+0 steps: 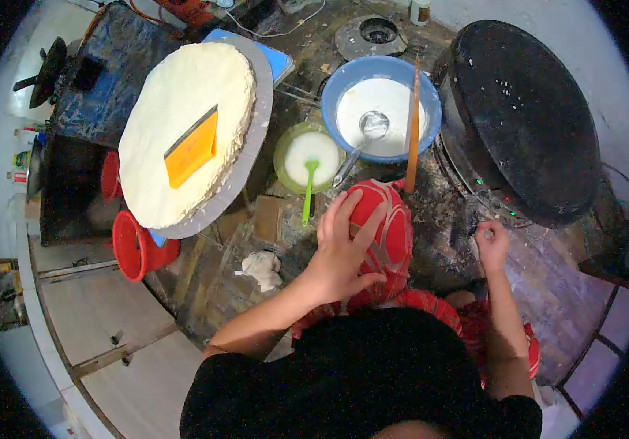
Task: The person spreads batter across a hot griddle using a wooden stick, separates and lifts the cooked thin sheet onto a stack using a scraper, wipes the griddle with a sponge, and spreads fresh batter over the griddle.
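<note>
My left hand [347,245] lies with spread fingers on red patterned cloth [387,227], which seems to cover my raised knee. Low by the front edge of a round black griddle [526,121], my right hand [493,245] has its fingers curled together; whatever they pinch is too small to make out. Green and red lights glow on the griddle's side. Beyond my left hand stands a blue bowl [327,95] of white batter with a metal ladle [354,155] in it. A long wooden stick [412,132] leans across its right rim. Beside it, a green spatula [309,190] rests in a green bowl [281,162] of white liquid.
A thick round white stack [190,95] on a grey board [259,110] stands at the left, with an orange scraper [193,154] on top. Below are a red bucket [131,245] and a crumpled white cloth [261,269]. A metal ring [351,45] lies at the back.
</note>
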{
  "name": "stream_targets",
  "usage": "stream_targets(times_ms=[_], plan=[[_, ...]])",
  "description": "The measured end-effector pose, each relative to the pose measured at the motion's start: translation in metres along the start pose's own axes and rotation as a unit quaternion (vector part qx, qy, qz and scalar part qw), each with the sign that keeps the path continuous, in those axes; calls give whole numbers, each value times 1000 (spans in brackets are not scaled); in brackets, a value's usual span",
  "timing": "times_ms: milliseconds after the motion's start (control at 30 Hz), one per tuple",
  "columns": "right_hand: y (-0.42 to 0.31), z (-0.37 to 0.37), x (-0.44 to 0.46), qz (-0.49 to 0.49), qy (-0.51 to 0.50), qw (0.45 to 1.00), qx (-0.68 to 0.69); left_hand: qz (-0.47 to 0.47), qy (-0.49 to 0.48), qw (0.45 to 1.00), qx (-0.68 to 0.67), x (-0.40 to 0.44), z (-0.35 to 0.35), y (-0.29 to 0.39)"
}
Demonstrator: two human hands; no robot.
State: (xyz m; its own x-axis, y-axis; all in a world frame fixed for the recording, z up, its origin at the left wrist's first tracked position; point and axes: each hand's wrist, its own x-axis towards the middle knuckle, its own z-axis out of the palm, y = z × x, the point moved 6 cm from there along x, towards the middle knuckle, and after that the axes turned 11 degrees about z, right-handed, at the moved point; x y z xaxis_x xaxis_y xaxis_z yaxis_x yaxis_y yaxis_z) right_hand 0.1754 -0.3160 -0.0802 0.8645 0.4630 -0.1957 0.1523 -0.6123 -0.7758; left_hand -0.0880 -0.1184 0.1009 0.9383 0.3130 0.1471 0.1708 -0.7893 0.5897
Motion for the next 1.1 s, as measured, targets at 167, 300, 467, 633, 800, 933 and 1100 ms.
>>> stream_targets(times_ms=[167, 300, 467, 633, 800, 933, 1100], plan=[[-90, -68, 0, -136, 100, 985, -43, 2, 4, 1000, -1, -2, 2, -2], [-117, -113, 24, -223, 219, 948, -66, -22, -29, 999, 19, 0, 2, -1], [-90, -120, 75, -171, 241, 919, -262, 13, -3, 999, -44, 0, 2, 3], [-129, -115, 74, -157, 273, 922, -226, -54, 8, 996, -66, -1, 3, -2], [-96, -91, 110, -156, 149, 953, -214, -57, -42, 997, 5, -5, 2, -7], [-65, -145, 200, -88, 249, 936, -233, -46, -38, 998, 10, -8, 1, -16], [-102, -115, 308, -183, 202, 921, -278, -177, 130, 973, -68, -33, 24, -54]])
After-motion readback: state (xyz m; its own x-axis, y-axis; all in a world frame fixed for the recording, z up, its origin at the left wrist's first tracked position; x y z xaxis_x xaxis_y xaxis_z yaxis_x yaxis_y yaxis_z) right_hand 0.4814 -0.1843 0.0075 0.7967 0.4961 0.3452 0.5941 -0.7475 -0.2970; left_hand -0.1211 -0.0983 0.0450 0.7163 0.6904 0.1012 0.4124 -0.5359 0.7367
